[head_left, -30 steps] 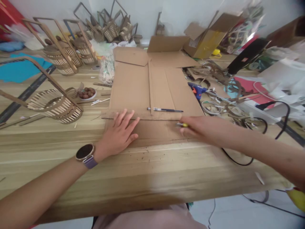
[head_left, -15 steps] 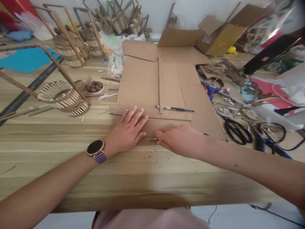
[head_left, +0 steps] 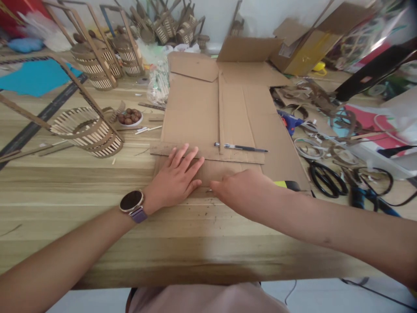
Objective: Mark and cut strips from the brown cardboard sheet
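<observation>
My left hand (head_left: pixel 178 177) lies flat with fingers spread, pressing on the front part of a flattened cardboard box (head_left: pixel 192 113). Its fingertips rest on a narrow cardboard strip (head_left: pixel 234 157) that runs crosswise over the sheet. Close to the right, my right hand (head_left: pixel 241 189) is closed around a utility knife (head_left: pixel 286 185). The yellow-green and black rear end of the knife sticks out behind the hand, and its tip shows at the thumb, by the cardboard's near edge. Most of the handle is hidden. A black pen (head_left: pixel 246 148) lies on the cardboard beyond the strip.
On the left stand a slatted basket (head_left: pixel 87 132) and a bowl of brown nuts (head_left: pixel 129 117). Lidded baskets (head_left: pixel 94 65) are behind. To the right lie black-handled scissors (head_left: pixel 327 178), a blue glue gun (head_left: pixel 289 121) and tangled strips. Dark crumbs dot the table (head_left: pixel 182 243) in front.
My right hand has turned slightly, its wrist raised, and more of the knife's yellow-green rear end now shows. My left hand stays in place on the cardboard.
</observation>
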The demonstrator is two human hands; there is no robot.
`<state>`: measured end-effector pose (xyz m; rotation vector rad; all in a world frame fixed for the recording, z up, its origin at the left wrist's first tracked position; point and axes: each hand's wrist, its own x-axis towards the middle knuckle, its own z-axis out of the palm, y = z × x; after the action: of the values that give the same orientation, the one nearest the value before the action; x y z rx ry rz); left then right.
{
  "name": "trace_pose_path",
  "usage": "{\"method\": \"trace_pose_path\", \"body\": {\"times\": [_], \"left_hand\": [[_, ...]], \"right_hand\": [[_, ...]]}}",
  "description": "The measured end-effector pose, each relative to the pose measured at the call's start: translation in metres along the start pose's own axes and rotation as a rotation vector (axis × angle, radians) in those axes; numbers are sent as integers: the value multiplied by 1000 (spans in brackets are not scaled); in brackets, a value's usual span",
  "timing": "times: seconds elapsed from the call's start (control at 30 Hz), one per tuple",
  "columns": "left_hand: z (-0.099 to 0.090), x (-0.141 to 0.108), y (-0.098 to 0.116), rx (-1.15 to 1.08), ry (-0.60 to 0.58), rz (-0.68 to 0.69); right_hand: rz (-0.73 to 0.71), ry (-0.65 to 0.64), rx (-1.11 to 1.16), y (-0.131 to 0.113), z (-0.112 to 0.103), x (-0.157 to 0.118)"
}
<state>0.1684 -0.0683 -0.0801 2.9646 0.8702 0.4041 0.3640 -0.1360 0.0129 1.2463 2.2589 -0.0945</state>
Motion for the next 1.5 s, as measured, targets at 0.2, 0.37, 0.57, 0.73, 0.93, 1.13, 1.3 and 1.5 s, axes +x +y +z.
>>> {"method": "trace_pose_path", "body": {"times": [0.2,0.37,0.57,0.73,0.93,1.13,1.3,1.5], "left_hand": [[1,-2,-2,-9,6,6],[-1,-3,-2,6,4,27],[-3,-4,-2,18,-14,31],[-4,-4,-3,-34,-18,22],[-4,-5,-5,-45,-18,37],[-1,-6,-6,-38,6,56],[-1,-6,-6,-30,-2,49],[-2,-6,-7,-24,7,60]], "right_hand": [[-26,16,-32,-2,3,2],[-29,-10,-21,3,7,0],[-14,-77,13,11,4,-7],[18,-95,-13,19,12,-12],[33,-84,-4,28,25,-22],[72,-81,-11,37,32,-34],[67,-10,-15,45,47,-42],[93,84,-87,55,68,-55]]}}
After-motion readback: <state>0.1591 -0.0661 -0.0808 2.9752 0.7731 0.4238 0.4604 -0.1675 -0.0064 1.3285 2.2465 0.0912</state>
